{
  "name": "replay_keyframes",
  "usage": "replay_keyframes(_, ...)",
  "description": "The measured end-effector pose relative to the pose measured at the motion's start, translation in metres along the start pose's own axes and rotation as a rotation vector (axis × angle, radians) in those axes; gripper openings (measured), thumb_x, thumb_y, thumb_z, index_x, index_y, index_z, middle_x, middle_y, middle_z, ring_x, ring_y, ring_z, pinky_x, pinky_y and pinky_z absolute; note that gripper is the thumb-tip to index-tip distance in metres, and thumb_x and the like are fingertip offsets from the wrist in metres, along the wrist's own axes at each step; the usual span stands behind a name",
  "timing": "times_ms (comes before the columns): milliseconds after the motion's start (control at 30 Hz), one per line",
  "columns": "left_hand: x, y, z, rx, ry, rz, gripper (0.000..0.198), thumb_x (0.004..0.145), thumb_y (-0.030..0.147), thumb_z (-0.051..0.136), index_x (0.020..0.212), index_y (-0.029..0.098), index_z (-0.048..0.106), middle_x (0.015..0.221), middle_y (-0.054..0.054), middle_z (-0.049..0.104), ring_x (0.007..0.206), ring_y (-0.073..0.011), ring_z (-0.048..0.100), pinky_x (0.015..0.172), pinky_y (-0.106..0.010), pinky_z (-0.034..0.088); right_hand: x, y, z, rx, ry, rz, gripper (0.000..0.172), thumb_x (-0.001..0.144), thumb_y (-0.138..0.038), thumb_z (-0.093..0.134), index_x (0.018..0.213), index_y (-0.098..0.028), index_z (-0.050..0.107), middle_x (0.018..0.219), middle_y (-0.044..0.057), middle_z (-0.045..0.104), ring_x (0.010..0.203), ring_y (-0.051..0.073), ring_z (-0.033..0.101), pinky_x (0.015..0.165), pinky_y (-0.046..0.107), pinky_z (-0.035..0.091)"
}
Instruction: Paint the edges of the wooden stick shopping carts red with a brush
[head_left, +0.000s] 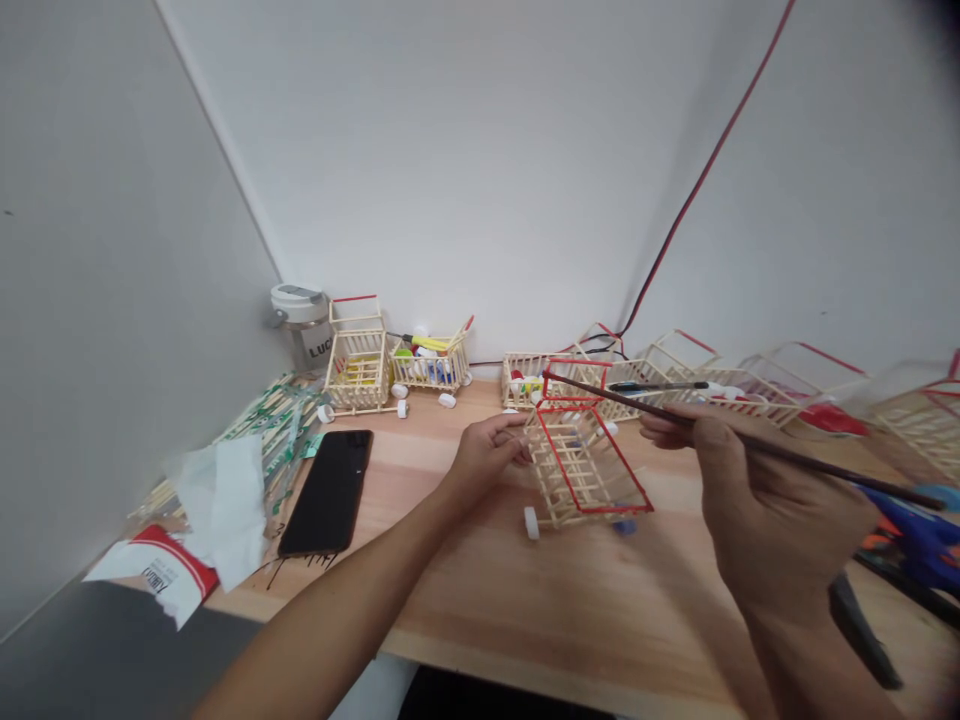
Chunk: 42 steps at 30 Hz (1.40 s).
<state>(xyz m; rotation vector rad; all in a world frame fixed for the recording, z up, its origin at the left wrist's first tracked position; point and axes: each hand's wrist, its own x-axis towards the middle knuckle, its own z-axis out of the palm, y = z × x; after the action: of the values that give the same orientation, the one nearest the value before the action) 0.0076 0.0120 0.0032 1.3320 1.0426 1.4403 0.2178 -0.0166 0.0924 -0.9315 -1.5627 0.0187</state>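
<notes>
My left hand (484, 455) grips the side of a small wooden stick cart (577, 470), which has red-painted edges and stands tilted on the table. One white bottle-cap wheel (531, 522) shows at its near corner. My right hand (772, 490) is closed on a long, thin dark paintbrush (720, 420), whose far end reaches the cart's top red edge. Its bristles are too small to make out. A second thin black-and-silver brush (656, 386) lies farther back, apart from my hands.
Several similar stick carts (431, 365) stand along the back of the wooden table (465, 590). To the left lie a black phone (328, 492), white tissue (225, 510), and a torn red-and-white packet (154, 570). A blue-and-orange object (919, 535) sits at far right.
</notes>
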Motion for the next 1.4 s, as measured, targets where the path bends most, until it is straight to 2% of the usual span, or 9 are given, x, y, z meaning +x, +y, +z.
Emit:
replay_keyframes(300,0.0,-0.001,-0.001,-0.007,-0.019,0.002,0.042,0.077,0.028,0.067,0.115,0.01,0.068,0.083,-0.007,0.075,0.063,-0.0157,0.066,0.065,-0.027,0.055,0.005,0.0,0.001,0.022,0.037,-0.056,0.018,0.087,-0.021,0.056,0.093,-0.023,0.073,0.08,-0.001,0.073,0.077,0.016,0.07,0.077,0.033,0.057)
replay_keyframes(500,0.0,-0.001,-0.001,0.001,-0.013,-0.002,0.043,0.077,0.028,0.066,0.115,0.008,0.068,0.074,-0.006,0.074,0.063,-0.0167,0.066,0.065,-0.028,0.055,0.003,0.005,0.001,0.062,0.043,-0.051,0.021,0.086,-0.018,0.057,0.099,-0.022,0.072,0.08,-0.001,0.073,0.076,0.014,0.07,0.078,0.032,0.056)
replay_keyframes(700,0.001,-0.002,-0.001,0.012,0.009,0.007,0.041,0.077,0.027,0.067,0.114,0.01,0.068,0.075,-0.005,0.074,0.061,-0.0157,0.066,0.063,-0.027,0.055,0.004,0.009,-0.009,-0.064,0.058,-0.105,0.022,0.085,-0.016,0.056,0.098,-0.023,0.072,0.079,-0.001,0.073,0.077,0.016,0.069,0.077,0.033,0.056)
replay_keyframes(900,0.004,-0.007,-0.002,0.006,0.021,0.007,0.04,0.075,0.026,0.067,0.111,0.009,0.069,0.071,-0.004,0.073,0.058,-0.0152,0.065,0.063,-0.027,0.055,0.005,0.02,-0.02,-0.1,0.108,-0.068,0.021,0.086,-0.019,0.054,0.095,-0.022,0.073,0.079,0.002,0.072,0.074,0.017,0.068,0.074,0.034,0.056)
replay_keyframes(1100,0.005,-0.008,-0.002,0.022,0.033,0.0,0.039,0.076,0.029,0.069,0.11,0.011,0.069,0.076,-0.004,0.075,0.06,-0.0151,0.066,0.064,-0.027,0.055,0.003,0.03,-0.025,-0.106,0.038,-0.094,0.024,0.085,-0.018,0.054,0.099,-0.025,0.072,0.083,0.0,0.072,0.08,0.018,0.069,0.073,0.033,0.056)
replay_keyframes(1233,0.005,-0.008,-0.002,0.025,0.039,-0.002,0.038,0.075,0.028,0.069,0.109,0.011,0.07,0.073,-0.003,0.074,0.059,-0.0148,0.066,0.062,-0.027,0.055,0.004,0.028,-0.027,-0.135,0.074,-0.109,0.021,0.086,-0.017,0.053,0.093,-0.023,0.071,0.081,0.0,0.072,0.078,0.016,0.068,0.07,0.03,0.055)
replay_keyframes(1400,0.005,-0.007,-0.001,0.021,0.038,0.0,0.038,0.075,0.027,0.069,0.109,0.011,0.07,0.075,-0.004,0.075,0.059,-0.0146,0.066,0.062,-0.027,0.056,0.006,0.03,-0.029,-0.143,0.047,-0.136,0.022,0.086,-0.017,0.053,0.098,-0.023,0.07,0.082,0.0,0.072,0.078,0.014,0.068,0.075,0.029,0.054)
